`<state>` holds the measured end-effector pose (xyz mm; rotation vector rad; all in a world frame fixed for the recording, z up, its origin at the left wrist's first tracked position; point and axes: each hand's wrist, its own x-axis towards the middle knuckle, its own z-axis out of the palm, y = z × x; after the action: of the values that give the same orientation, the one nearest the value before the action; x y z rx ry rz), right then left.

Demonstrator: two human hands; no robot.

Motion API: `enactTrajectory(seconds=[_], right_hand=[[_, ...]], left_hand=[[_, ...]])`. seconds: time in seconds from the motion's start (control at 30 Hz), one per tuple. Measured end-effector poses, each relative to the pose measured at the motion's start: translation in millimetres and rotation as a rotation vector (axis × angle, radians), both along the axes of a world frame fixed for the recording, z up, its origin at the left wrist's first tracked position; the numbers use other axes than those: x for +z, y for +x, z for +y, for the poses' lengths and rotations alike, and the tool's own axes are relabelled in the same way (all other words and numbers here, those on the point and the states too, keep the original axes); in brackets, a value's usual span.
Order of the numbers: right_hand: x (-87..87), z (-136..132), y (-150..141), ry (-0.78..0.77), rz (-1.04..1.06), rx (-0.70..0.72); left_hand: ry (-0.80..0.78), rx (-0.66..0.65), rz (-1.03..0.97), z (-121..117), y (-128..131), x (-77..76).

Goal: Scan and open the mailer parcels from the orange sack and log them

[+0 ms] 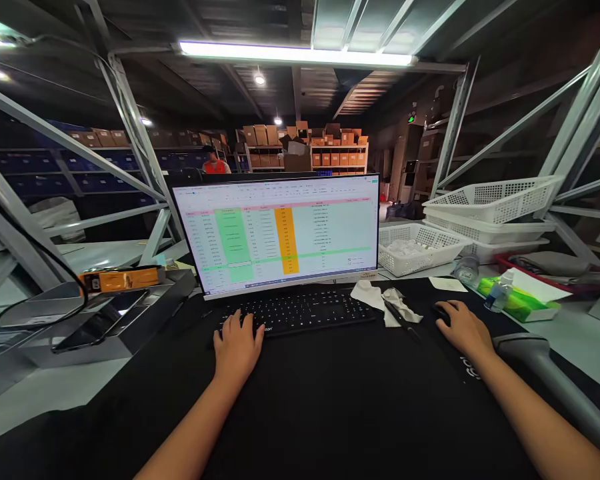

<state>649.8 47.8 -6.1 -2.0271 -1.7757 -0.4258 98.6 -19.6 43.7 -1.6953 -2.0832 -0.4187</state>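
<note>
My left hand rests on the left end of a black keyboard, its fingers spread over the keys. Over at the right, my right hand is curved over a dark computer mouse, most of which it hides. Behind the keyboard stands a monitor showing a spreadsheet with green and orange columns and one green row. Crumpled white tissue and a black pen lie between the keyboard and the mouse. Beside my right forearm is a grey handheld scanner.
White perforated baskets stand right of the monitor, some stacked. Nearby are a small spray bottle and a green tissue box. A phone lies on a grey tray at left. Boxed shelves and a person in a red vest are behind.
</note>
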Motion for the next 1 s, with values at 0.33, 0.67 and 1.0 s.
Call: enactTrajectory(seconds=[0.33,0.67,1.0], right_hand=[[15.9,-14,-8,-0.041,-0.022,-0.013],[14.7,-13,-9,-0.027,-0.007,0.006],[7.3,-8,-5,-0.006,0.018,0.025]], left_hand=[[-0.061,0.003,-0.043,6,-2,-2.4],[-0.078,0.028,-0.069,1,-1,2.0],[-0.103,0.03,-0.081,2,-1,0.0]])
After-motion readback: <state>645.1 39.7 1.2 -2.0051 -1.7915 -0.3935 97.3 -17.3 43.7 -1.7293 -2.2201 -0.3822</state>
